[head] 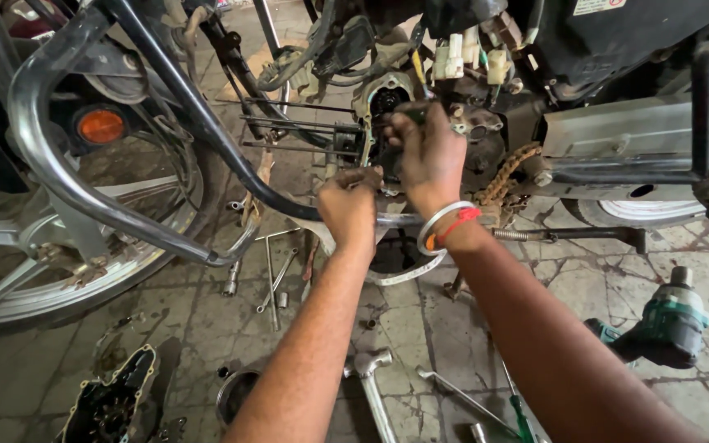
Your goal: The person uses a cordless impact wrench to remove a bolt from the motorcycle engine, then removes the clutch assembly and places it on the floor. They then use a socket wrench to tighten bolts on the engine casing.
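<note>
My left hand (349,205) is closed on a small dark metal part at the lower edge of the opened motorcycle engine (387,107). My right hand (430,156), with a silver bangle and red thread at the wrist, grips a tool with a dark handle pressed into the engine case. What the tool's tip touches is hidden by my fingers. Long bare studs (297,125) stick out to the left of the engine. A rusty drive chain (506,176) hangs just right of my right hand.
A chrome crash guard (84,189) and front wheel (59,279) stand at left. On the tiled floor lie spanners (276,279), a hammer (371,377), a removed engine cover (112,402), a screwdriver (520,418) and a green impact wrench (666,324).
</note>
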